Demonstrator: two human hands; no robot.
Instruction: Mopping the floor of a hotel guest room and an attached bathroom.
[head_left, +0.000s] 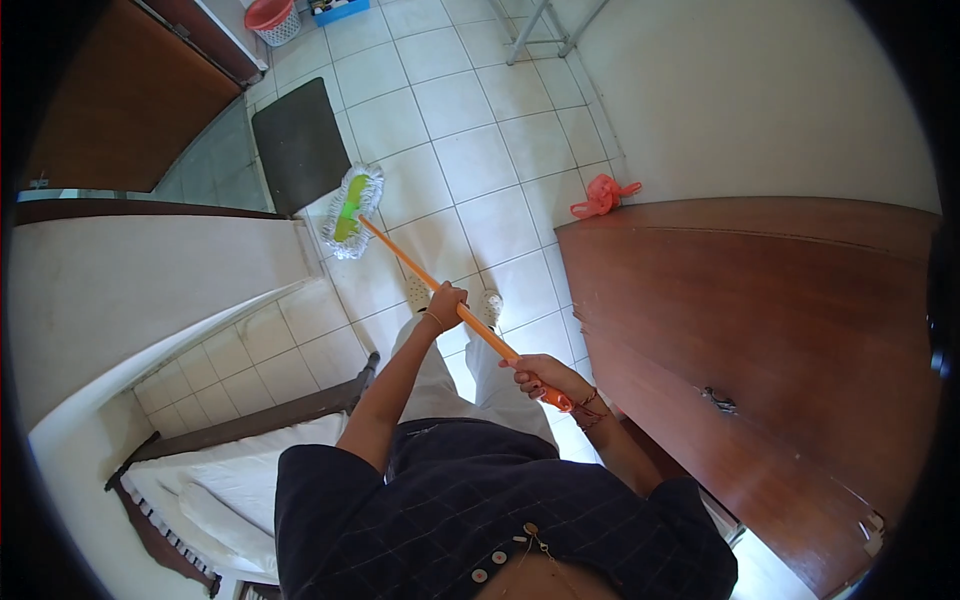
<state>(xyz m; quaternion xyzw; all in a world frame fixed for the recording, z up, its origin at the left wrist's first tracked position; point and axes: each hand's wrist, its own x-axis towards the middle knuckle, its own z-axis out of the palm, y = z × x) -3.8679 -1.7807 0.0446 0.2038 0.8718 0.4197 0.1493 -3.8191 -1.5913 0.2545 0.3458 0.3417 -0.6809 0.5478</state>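
Note:
Both of my hands grip the orange handle (487, 334) of a dust mop. My left hand (448, 306) is closed around the middle of the handle. Nearer my body, my right hand (546, 375) holds it close to its end, which sticks out below the fingers. At the far end, the mop head (352, 210) has a lime-green plate ringed with white and grey strands. It lies on the white floor tiles (457, 105), by the near corner of a dark doormat (300, 146). My shoes (491, 306) stand behind the mop head, under the handle.
At left are an open brown door (127, 97) and a wall (165, 262). A bed (240, 465) stands lower left. On the right, a brown wooden cabinet (735, 300) has a red plastic bag (602, 196) at its corner. Farther off are a basket (276, 26), a blue tray (343, 13) and metal legs (529, 34).

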